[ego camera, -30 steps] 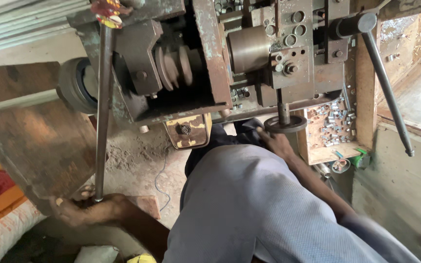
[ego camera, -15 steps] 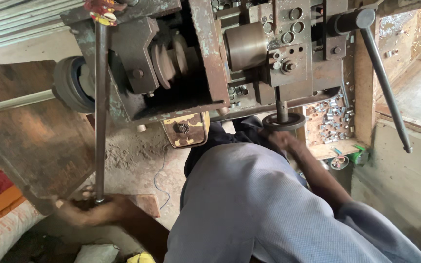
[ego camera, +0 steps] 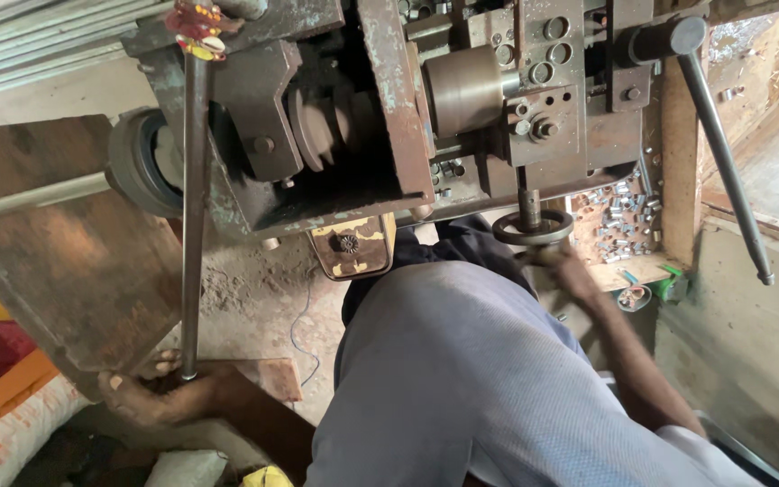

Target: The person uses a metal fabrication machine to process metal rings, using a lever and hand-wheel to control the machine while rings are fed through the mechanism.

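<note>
Workshop floor point(ego camera: 254, 298) — left hand point(ego camera: 151, 397) grips rod point(ego camera: 193, 225).

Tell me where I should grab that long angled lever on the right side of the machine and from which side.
Grip the long lever near its free lower end, probably the best leverage, since its top sits in the round hub. Come from the open right side: the machine body and the tray of small metal parts crowd its left. The right hand at the small handwheel is nearest.
</note>
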